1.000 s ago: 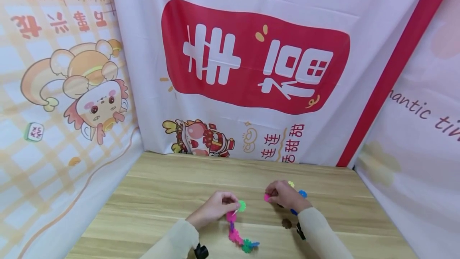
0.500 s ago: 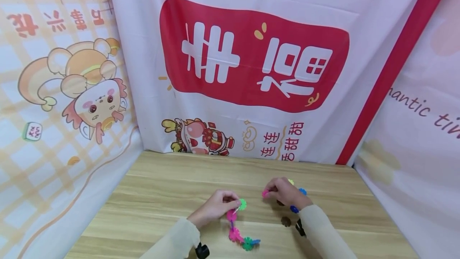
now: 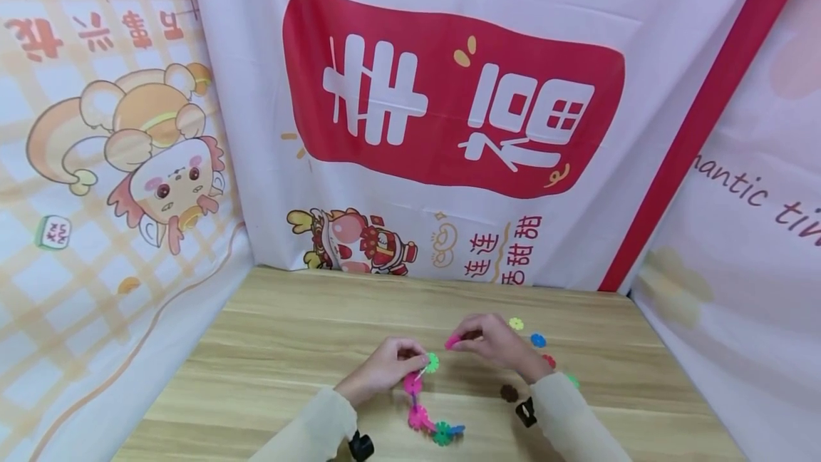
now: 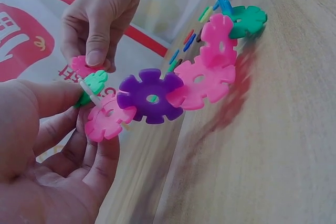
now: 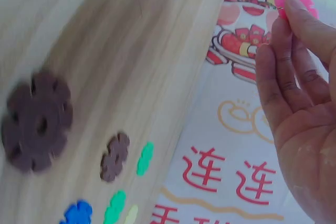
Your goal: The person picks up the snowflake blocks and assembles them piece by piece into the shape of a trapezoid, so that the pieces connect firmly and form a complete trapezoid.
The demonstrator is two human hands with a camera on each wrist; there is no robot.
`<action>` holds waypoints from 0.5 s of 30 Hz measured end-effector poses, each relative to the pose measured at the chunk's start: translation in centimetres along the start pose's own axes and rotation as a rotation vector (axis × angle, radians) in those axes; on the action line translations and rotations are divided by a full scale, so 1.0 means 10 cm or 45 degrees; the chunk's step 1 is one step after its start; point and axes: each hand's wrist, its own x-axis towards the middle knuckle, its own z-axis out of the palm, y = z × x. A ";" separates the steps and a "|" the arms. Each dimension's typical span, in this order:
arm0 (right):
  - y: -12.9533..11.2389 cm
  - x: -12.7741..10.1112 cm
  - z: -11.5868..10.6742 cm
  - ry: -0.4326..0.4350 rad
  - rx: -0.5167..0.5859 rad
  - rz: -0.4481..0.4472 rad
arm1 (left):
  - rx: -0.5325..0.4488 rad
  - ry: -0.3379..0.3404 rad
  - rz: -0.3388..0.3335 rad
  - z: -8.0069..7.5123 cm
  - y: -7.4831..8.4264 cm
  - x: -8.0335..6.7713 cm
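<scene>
My left hand (image 3: 383, 369) pinches the upper end of a chain of notched plastic snowflake discs, at a light green disc (image 4: 95, 83) and a white one (image 4: 90, 94) seen edge-on. From there the chain curves through a pink disc (image 4: 110, 116), a purple disc (image 4: 142, 100), two more pink discs, a dark green disc (image 3: 442, 434) and a blue one (image 3: 457, 430). A single pink disc (image 5: 291, 3) is pinched between thumb and fingers of my right hand (image 3: 497, 344). In the left wrist view, that disc appears close beside the light green one; the head view shows a gap.
Loose discs lie on the wooden table (image 3: 288, 334) around my right forearm: yellow (image 3: 516, 323), blue (image 3: 538, 340), red (image 3: 549, 361), green (image 3: 573, 381) and brown (image 3: 509, 393). Printed cloth (image 3: 398, 198) hangs behind the table and along both sides.
My right hand has moved left toward the left hand, carrying the pink disc and uncovering the red and green discs. The left hand and chain have stayed almost in place.
</scene>
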 end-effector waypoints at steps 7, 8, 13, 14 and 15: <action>-0.04 0.05 0.11 -0.006 0.029 -0.148 | -0.020 -0.008 0.001 -0.01 0.03 -0.01; -0.05 0.05 0.12 -0.010 0.031 -0.161 | -0.031 -0.011 0.005 -0.01 0.04 -0.02; -0.08 0.07 0.14 -0.031 0.037 -0.189 | -0.027 -0.011 0.028 0.00 0.05 -0.02; -0.08 0.07 0.15 -0.034 0.036 -0.192 | -0.024 -0.011 0.032 0.00 0.04 -0.02; -0.08 0.07 0.15 -0.037 0.035 -0.200 | -0.020 -0.011 0.035 0.01 0.04 -0.02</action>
